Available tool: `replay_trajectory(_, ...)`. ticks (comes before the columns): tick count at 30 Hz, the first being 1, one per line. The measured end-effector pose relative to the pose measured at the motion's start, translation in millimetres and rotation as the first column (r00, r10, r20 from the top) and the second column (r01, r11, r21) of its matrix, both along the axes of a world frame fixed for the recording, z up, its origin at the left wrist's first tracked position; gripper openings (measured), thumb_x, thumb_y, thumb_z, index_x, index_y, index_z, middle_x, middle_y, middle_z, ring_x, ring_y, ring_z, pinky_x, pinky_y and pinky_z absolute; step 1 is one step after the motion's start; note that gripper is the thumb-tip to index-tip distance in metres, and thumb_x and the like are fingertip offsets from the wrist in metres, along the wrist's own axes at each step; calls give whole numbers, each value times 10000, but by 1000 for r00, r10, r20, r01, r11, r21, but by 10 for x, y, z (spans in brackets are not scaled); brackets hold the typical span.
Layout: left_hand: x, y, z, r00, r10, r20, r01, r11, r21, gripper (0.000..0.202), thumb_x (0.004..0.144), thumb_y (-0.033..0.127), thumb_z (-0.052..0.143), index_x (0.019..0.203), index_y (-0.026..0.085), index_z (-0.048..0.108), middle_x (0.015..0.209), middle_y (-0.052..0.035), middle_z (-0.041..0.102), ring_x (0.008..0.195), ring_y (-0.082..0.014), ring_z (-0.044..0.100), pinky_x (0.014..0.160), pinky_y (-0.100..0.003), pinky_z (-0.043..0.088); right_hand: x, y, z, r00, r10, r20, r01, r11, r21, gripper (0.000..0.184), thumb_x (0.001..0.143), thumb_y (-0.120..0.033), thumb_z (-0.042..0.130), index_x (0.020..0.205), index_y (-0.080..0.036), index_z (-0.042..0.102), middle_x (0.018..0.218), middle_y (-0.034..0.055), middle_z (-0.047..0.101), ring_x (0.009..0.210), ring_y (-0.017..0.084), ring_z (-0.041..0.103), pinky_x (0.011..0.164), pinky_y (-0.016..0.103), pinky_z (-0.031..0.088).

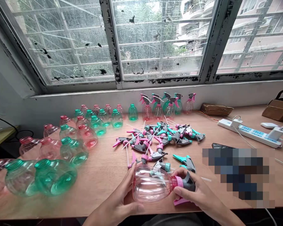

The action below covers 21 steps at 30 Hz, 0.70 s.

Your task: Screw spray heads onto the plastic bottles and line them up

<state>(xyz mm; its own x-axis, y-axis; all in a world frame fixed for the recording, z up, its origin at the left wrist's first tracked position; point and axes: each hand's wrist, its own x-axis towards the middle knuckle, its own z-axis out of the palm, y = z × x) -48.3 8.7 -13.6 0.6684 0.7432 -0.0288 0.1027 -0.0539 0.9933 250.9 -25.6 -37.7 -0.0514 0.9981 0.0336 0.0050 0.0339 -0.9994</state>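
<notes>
1. Windows point(159, 40) with worn grey frames and bars run along the far side of the room, above a pale wall point(122, 93) and a wooden table point(113, 166).
2. Near the front edge of the table, between both hands, is a clear pink bottle point(151, 185), lying sideways with its base to the left and its neck to the right. I cannot tell whether it touches the wood.
3. Left hand point(124, 194): its grip is curved round the base, fingers on the far side and thumb on the near side, partly closed to the bottle's width.
4. Right hand point(198, 191): its grip is closed round the grey spray head point(189, 183) at the neck. A pink collar point(178, 182) sits against the bottle's mouth, and a pink trigger point(182, 201) points down below the thumb. How tight the collar is, I cannot tell.
5. Just beyond the hands lies a heap of loose heads point(160, 138), grey with pink or teal parts, their white tubes point(153, 136) sticking out at various angles. One teal head point(190, 163) lies just beside the right hand.
6. Open bottles point(56, 179), green and pink, stand in rows on the left.
7. Six sprayers point(158, 110), heads fitted, stand at the back by the wall.
8. On the right are a power strip point(250, 131) with plugs point(275, 133), a white mouse point(269, 125) and a brown box point(278, 106). A pixelated patch hides part of the table there.
</notes>
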Motion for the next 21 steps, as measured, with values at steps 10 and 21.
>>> replay_trajectory(10,20,-18,39,999,16,-37,-15,999,42,934,948,376,698,1590,521,36,1757,44,123,1607,-276,161,1311,-484,129,-17,-5,20,1000,9,-25,-10,999,-40,399,778,-529,821,981,-207,702,782,5,714,715,227,682,717,372,578)
replay_trajectory(21,0,-10,19,995,33,-97,-23,995,99,868,978,429,632,1595,505,26,1760,46,95,1619,-289,66,1307,-531,20,-5,-7,26,1000,25,-13,-26,1000,-17,347,801,-504,808,976,-221,708,788,-22,677,699,202,652,716,345,559)
